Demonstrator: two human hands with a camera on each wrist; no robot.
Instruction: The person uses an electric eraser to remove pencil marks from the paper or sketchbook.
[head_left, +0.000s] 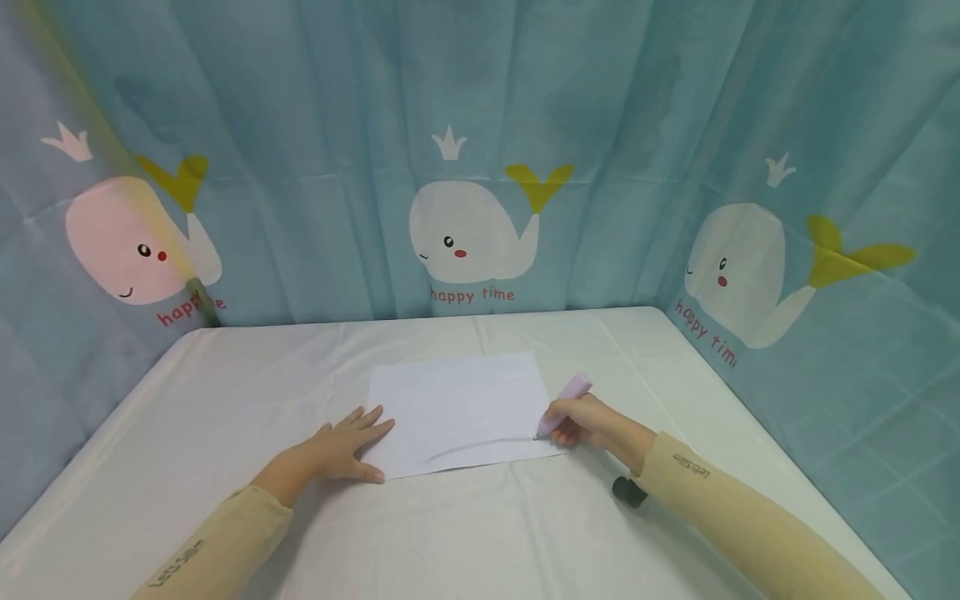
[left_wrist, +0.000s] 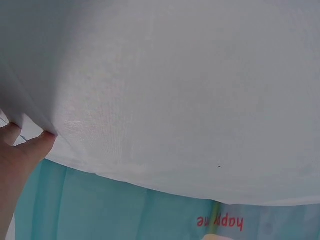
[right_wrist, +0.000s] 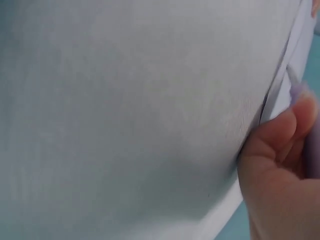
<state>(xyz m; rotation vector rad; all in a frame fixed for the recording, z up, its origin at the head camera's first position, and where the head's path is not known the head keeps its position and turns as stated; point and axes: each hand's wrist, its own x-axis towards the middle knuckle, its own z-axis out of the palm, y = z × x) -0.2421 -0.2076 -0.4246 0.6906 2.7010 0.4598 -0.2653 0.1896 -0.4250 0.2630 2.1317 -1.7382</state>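
Observation:
A white sheet of paper (head_left: 457, 408) lies on the table in the head view, its near edge slightly raised. The left hand (head_left: 341, 448) rests with spread fingers on its left edge; in the left wrist view part of that hand (left_wrist: 22, 160) shows at the left. At the paper's lower right, the right hand (head_left: 588, 421) grips a light purple pen (head_left: 576, 387), tip down at the sheet. The right wrist view shows the right hand (right_wrist: 280, 155) with fingers curled round the pen (right_wrist: 312, 145), its tip over a strip of the paper (right_wrist: 284, 90).
A small black object (head_left: 628, 492) lies on the table under the right forearm. The white cloth (head_left: 435, 542) covers the table. A blue curtain (head_left: 322, 167) with printed whales hangs behind and along both sides.

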